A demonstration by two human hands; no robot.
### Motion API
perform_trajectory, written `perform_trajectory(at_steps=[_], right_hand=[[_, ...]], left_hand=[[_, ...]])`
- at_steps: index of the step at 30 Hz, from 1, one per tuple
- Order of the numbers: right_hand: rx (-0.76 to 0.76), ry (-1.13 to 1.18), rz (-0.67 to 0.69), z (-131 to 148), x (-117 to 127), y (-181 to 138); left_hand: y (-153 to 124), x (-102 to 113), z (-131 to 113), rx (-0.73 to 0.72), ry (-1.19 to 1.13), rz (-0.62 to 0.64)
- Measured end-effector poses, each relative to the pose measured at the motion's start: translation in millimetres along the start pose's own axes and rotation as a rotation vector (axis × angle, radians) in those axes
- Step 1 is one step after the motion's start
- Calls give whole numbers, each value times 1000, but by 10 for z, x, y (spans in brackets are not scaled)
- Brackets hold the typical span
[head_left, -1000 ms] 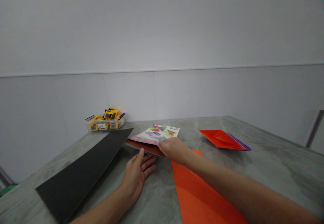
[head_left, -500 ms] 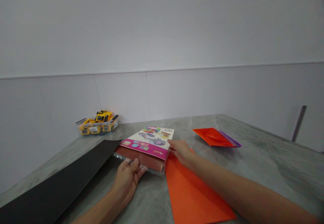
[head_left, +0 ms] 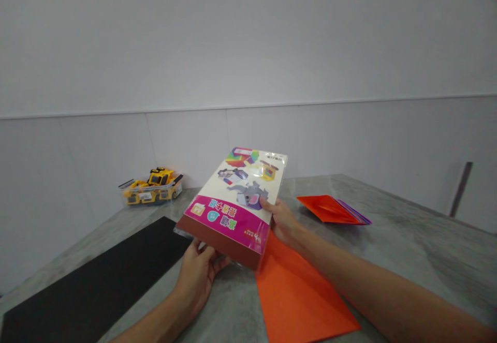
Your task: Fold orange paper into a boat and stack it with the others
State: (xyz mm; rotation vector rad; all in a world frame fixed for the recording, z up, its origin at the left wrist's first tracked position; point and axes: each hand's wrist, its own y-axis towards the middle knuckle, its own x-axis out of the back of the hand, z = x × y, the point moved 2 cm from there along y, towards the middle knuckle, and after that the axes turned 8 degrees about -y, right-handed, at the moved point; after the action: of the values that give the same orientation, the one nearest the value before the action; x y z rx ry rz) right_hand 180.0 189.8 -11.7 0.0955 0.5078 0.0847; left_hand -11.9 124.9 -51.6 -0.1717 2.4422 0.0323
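Observation:
A wrapped pack of coloured paper, with a printed cover and a pink band, is held tilted up above the grey table. My left hand grips its near bottom edge from below. On the pack's right edge my right hand is closed, thumb on the cover. Below the pack an orange sheet lies flat on the table. To the left lies a black sheet.
A clear box with a yellow toy vehicle stands at the back left by the wall. A stack of folded sheets, orange on top, lies at the back right. A dark bar leans at the far right.
The pack has come off the table and tilted up toward me, held by both hands. My left hand went from lying flat to gripping the pack's near edge. The black sheet now lies flat.

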Motion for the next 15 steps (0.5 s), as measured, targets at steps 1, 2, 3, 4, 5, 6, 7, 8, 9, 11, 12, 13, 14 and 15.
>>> perform_trajectory(at_steps=[1, 2, 3, 4, 5, 6, 7, 8, 9, 11, 12, 13, 14, 15], right_hand=[[32, 0, 18, 43, -31, -16], [63, 0, 34, 88, -65, -36], [95, 2, 46, 135, -102, -58], [126, 4, 53, 182, -140, -81], [157, 7, 53, 227, -177, -104], [187, 11, 47, 269, -213, -128], [217, 16, 36, 307, -246, -151], [249, 19, 25, 342, -277, -175], [287, 18, 15, 372, -303, -200], [363, 10, -3, 420, -347, -256], [393, 2, -8, 438, -364, -286], [416, -10, -14, 451, -379, -317], [433, -26, -22, 463, -393, -348], [447, -45, -34, 475, -405, -379]], left_hand=[[22, 16, 0, -17, 1, -26], [39, 28, -2, -21, 3, -43], [47, 35, -5, -12, 5, -51], [48, 37, -9, 9, 7, -48], [41, 32, -13, 37, 8, -38], [28, 23, -17, 69, 6, -23], [10, 11, -20, 100, 1, -6], [-10, -3, -22, 128, -9, 13], [-31, -18, -25, 153, -23, 34], [-75, -41, -33, 180, -61, 76], [-97, -47, -40, 184, -82, 92], [-117, -50, -51, 183, -98, 102], [-138, -51, -63, 185, -120, 117], [-158, -56, -75, 193, -154, 144]])
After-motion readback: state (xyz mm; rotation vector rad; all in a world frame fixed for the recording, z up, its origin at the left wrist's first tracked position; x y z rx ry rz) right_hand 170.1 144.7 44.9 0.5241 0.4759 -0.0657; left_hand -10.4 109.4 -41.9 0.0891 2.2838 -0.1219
